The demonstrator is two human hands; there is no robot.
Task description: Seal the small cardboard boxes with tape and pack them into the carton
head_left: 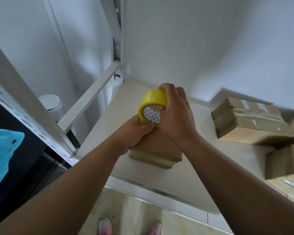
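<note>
1. Sealing looks part done: the small brown cardboard box (158,146) lies on the pale shelf (122,106), with one glossy tape strip already across its near end.
2. At this box's far end, the right hand (175,114) has its fingers wrapped round the glossy yellow tape roll (149,106), which has a printed white core. The left hand (134,133) grips the box's left edge, thumb pressing beside the roll.
3. Well apart to this box's right, a creased, tape-banded cardboard box (249,122) looks sealed but unpacked. Beyond it stands the open matte brown carton (285,163), contents unclear.
</note>
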